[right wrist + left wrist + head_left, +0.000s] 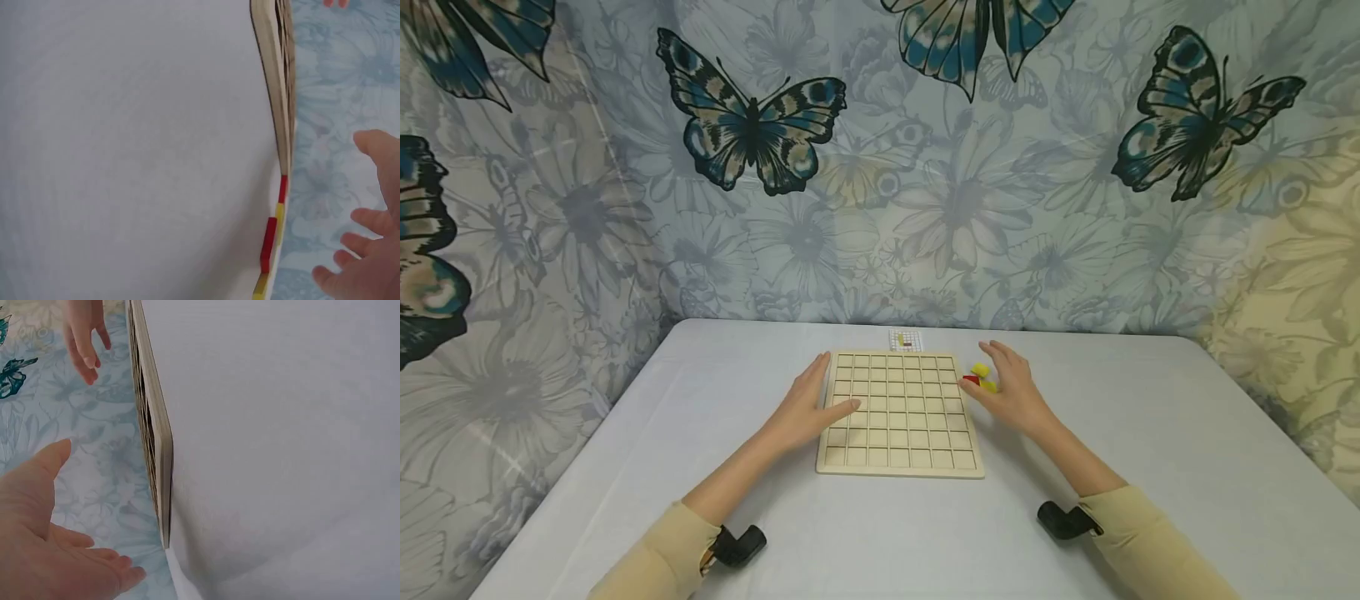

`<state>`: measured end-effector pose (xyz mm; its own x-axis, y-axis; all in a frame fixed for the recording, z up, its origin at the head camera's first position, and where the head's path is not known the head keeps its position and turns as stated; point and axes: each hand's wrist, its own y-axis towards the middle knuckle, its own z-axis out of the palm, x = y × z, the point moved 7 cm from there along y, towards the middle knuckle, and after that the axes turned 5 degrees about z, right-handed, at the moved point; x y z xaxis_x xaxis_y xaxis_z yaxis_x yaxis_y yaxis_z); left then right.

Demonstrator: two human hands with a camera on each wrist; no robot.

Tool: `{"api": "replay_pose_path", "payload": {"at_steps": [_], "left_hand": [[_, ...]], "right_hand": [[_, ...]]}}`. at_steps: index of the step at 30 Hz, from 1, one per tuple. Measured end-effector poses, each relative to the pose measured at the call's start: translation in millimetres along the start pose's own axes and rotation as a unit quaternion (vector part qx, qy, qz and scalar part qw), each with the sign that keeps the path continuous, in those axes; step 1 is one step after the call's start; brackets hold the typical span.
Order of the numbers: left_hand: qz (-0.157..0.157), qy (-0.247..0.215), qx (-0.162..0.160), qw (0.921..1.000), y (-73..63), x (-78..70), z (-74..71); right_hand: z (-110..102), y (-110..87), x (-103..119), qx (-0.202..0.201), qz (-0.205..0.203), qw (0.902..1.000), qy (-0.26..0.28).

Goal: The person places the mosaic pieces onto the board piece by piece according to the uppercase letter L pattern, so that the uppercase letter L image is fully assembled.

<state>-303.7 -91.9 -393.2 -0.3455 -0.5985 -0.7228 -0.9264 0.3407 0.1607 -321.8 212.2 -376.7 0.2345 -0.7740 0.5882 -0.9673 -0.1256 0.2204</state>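
A square wooden grid board (pixel 917 408) lies flat, ruled into small cells. My left hand (pixel 801 412) spreads over its left edge, thumb extended across the cells. Both wrist views show the board edge-on, its side (pixel 164 444) pale and thin. At the right edge hovers my right hand (pixel 1011 392), fingers spread and holding nothing. Between its thumb and fingers show a red block (pixel 972 379), a yellow block (pixel 981 369) and another yellow piece (pixel 989 387), partly hidden. From the right wrist, red (pixel 268 245) and yellow blocks (pixel 279 212) line up beyond the board's corner.
Behind the board lies a small card (pixel 906 340) printed with a grid and coloured cells. A white cloth covers the table (pixel 745 358). Floral fabric with butterflies (pixel 752 125) hangs behind and at the sides. Black wrist cameras (pixel 739 546) sit at both sleeve cuffs.
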Motion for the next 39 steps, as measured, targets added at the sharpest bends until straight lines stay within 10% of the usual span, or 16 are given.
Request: {"api": "replay_pose_path", "payload": {"at_steps": [12, 22, 39], "left_hand": [[-0.049, -0.052, 0.044, 0.9965, -15.7, 12.5, 10.7], [0.016, -0.043, 0.113, 0.9925, -18.2, 6.8, 21.9], [0.019, 0.022, 0.177, 0.9838, -25.9, 8.9, 30.5]], "right_hand": [[-4.4, 3.8, -24.8, 0.007, 0.036, 0.9993, 0.007], [-4.5, 9.5, -43.9, 0.041, 0.065, 0.9969, -0.016], [-2.7, 10.4, -50.1, 0.059, 0.084, 0.9946, -0.012]]}}
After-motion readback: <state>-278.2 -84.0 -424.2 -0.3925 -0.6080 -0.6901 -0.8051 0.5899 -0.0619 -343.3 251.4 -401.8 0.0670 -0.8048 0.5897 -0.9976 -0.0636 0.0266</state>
